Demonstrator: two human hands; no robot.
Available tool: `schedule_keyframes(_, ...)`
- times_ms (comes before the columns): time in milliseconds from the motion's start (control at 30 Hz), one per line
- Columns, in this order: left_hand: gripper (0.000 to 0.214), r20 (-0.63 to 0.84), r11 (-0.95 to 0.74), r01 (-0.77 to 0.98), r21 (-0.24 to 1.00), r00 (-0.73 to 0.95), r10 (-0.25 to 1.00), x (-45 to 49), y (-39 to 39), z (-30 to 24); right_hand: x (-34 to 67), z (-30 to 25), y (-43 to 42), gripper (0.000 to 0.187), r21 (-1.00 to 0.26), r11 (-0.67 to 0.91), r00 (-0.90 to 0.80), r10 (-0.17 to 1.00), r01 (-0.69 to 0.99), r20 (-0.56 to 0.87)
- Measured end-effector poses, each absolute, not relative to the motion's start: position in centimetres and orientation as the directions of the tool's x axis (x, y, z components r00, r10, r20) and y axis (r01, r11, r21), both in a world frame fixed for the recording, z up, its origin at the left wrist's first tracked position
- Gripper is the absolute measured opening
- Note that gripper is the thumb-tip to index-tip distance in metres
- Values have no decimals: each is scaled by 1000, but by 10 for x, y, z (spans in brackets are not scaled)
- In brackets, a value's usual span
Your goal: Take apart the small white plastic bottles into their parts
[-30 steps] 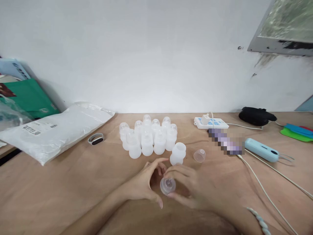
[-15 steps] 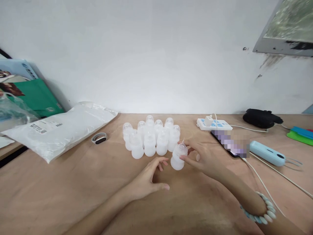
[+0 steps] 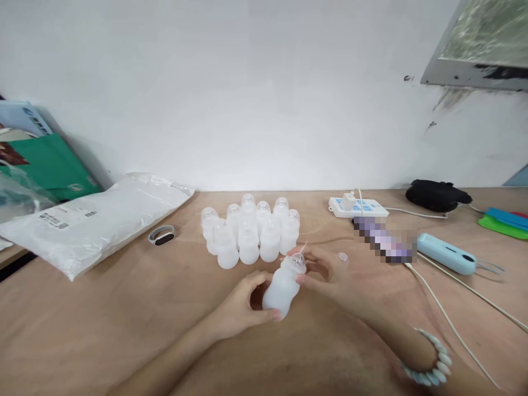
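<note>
Between my two hands a white baby bottle [image 3: 280, 291] is tilted, its top leaning to the right. My left hand [image 3: 247, 305] wraps the bottle's lower body, thumb near its base. With thumb and fingers, my right hand [image 3: 324, 272] grips it at the neck, by the clear teat end, where a thin pointed tip sticks up. Beyond my hands stand several like bottles [image 3: 248, 242] in a close group, upright under clear domed caps. A small clear cap [image 3: 342, 258] lies on the table just behind my right hand.
On the left lie a white plastic parcel [image 3: 99, 214] and a fitness band [image 3: 161, 235]. To the right are a power strip [image 3: 373, 209], a phone [image 3: 383, 239] with its cable, a light blue case [image 3: 445, 254] and a black pouch [image 3: 437, 195]. A wall [image 3: 264, 110] rises behind.
The bottle in my right hand has come up and toward me, going from upright to tilted. My left hand has closed around its lower part. The small clear cap has come into fuller view.
</note>
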State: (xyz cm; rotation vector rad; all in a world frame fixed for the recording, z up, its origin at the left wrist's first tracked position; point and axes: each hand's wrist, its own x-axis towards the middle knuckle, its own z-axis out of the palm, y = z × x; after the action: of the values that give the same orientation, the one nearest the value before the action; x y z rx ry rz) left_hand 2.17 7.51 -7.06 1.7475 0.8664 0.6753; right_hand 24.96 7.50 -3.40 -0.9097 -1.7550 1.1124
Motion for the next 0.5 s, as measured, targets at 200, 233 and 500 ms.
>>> schedule_keyframes(200,45,-4,-5,14,1000,574,819,15,83,-71,270,-45,96,41,-976,216,-403,894,5,196)
schedule_keyframes(233,44,-16,16,5,1000,537,843,14,84,-72,271,-46,97,41,-975,220,-407,893,17,194)
schedule_keyframes(500,59,-101,141,-65,988,415,904,17,84,-68,267,-38,89,38,-897,405,-414,858,176,306)
